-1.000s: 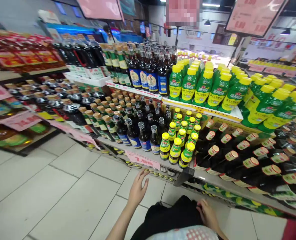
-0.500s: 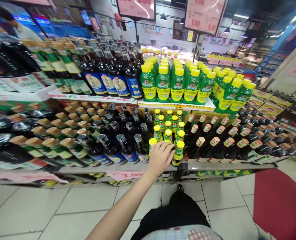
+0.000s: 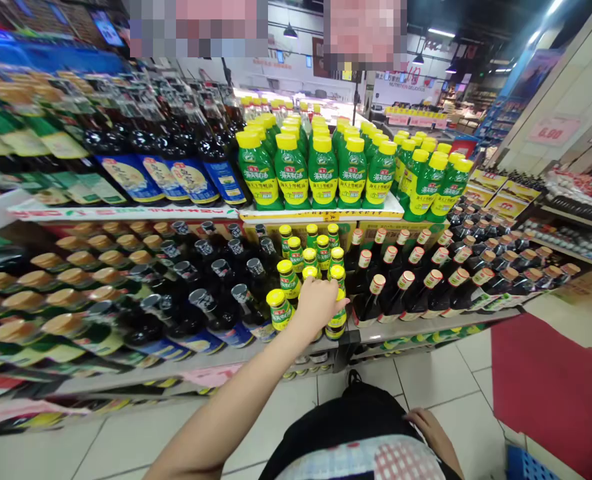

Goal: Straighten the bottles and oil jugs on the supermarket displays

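My left hand [image 3: 317, 305] reaches out to the front row of small green bottles with yellow caps [image 3: 287, 283] on the lower shelf [image 3: 406, 328]. Its fingers curl round one small green bottle [image 3: 337, 319] at the shelf's front edge. My right hand [image 3: 432, 431] rests low by my dark trousers at the bottom of the view, fingers loosely bent, nothing visible in it.
Large green bottles with yellow caps [image 3: 323, 170] stand on the upper shelf. Dark sauce bottles [image 3: 211, 287] fill the shelves to the left and red-capped dark bottles [image 3: 426, 283] to the right. A red mat [image 3: 556, 380] lies on the tiled floor at right.
The view swung left to right along the shelf. My left hand rose from near the floor to the small green bottles and closed on one. My right hand came back into view.
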`<state>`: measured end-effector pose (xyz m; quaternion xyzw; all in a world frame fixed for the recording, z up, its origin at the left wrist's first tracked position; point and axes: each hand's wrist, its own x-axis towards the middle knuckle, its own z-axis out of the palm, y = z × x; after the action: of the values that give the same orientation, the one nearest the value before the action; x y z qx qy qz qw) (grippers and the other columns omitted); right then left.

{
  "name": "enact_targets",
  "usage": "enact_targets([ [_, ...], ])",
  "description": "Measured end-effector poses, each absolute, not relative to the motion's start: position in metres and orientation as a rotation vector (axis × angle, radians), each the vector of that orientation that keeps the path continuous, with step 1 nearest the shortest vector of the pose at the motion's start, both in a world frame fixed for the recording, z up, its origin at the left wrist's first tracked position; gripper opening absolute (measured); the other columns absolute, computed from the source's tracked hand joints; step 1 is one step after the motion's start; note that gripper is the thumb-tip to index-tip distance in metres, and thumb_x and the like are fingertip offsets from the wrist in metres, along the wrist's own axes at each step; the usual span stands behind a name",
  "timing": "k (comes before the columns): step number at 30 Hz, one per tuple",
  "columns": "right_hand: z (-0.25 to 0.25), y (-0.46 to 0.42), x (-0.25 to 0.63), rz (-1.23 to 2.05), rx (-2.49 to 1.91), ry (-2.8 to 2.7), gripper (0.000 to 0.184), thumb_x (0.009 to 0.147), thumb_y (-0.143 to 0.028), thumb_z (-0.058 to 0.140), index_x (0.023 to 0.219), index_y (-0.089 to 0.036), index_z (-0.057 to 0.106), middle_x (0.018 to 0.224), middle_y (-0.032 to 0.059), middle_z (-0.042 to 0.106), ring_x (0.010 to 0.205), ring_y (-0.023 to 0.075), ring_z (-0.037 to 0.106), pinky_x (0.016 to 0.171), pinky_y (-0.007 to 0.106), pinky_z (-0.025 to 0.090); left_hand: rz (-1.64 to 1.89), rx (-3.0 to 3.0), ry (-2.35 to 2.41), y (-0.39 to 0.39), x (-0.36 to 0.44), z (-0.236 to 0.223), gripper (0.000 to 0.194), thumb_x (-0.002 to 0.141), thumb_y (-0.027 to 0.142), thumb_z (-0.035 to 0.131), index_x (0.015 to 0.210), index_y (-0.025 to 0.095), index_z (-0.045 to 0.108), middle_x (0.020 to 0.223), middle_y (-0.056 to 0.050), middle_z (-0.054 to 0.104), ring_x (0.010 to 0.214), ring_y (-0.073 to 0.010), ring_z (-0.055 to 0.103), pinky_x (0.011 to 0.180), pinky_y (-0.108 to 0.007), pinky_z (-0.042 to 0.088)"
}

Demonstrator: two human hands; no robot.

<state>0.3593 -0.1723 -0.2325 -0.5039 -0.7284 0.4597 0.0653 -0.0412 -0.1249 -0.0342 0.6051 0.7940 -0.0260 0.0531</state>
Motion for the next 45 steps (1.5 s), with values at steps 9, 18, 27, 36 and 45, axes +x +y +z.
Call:
enact_targets([
  [9, -0.254, -0.098, 0.296, 1.28, -1.456, -2.631, 0.018, 0.08, -0.029, 0.046, 0.065, -0.028, 0.053, 0.084, 0.014, 0.064, 0.093, 0.0325, 0.068, 0.086, 0.045, 0.05, -0.016, 2.004, 2.153, -0.115, -0.064, -0.036, 0.042, 0.086, 0.05, 0.073, 0.105, 0.013, 0.069, 0.099, -0.011, 0.073, 0.1, -0.0306, 0.068, 0.088, -0.04, 0.043],
  [18, -0.23, -0.075, 0.176, 1.204, -0.946, -2.784, 0.012, 0.087, -0.018, 0.056, 0.093, -0.02, 0.066, 0.095, 0.0058, 0.069, 0.092, 0.0217, 0.066, 0.087, 0.033, 0.049, 0.072, 1.938, 2.354, -0.125, -0.049, -0.04, 0.047, 0.089, 0.055, 0.066, 0.11, 0.012, 0.067, 0.107, -0.013, 0.066, 0.102, -0.0308, 0.064, 0.09, -0.043, 0.044],
  [27, -0.143, -0.051, 0.101, 1.011, -0.686, -2.471, 0.054, 0.085, -0.044, 0.072, 0.128, -0.017, 0.054, 0.121, 0.0118, 0.065, 0.113, 0.0272, 0.063, 0.096, 0.038, 0.05, 0.215, 1.985, 2.27, -0.136, -0.053, -0.046, 0.039, 0.095, 0.046, 0.062, 0.119, 0.015, 0.064, 0.114, -0.009, 0.064, 0.103, -0.0256, 0.063, 0.088, -0.038, 0.047],
  [36, -0.148, -0.059, 0.09, 0.896, -0.811, -2.651, 0.045, 0.092, -0.036, 0.063, 0.129, -0.014, 0.05, 0.114, 0.0138, 0.068, 0.104, 0.028, 0.067, 0.082, 0.032, 0.049, -0.092, 1.437, 2.723, -0.162, -0.05, -0.036, 0.053, 0.095, 0.058, 0.054, 0.116, 0.01, 0.061, 0.114, -0.019, 0.06, 0.089, -0.0293, 0.067, 0.065, -0.033, 0.047],
  [45, -0.146, -0.062, 0.089, 0.833, -0.963, -2.644, 0.037, 0.095, -0.038, 0.06, 0.122, -0.016, 0.046, 0.114, 0.0149, 0.066, 0.104, 0.031, 0.068, 0.079, 0.034, 0.049, 0.001, 1.539, 2.474, -0.153, -0.068, -0.052, 0.037, 0.095, 0.032, 0.06, 0.119, 0.003, 0.061, 0.111, -0.02, 0.065, 0.103, -0.0325, 0.067, 0.084, -0.04, 0.053],
])
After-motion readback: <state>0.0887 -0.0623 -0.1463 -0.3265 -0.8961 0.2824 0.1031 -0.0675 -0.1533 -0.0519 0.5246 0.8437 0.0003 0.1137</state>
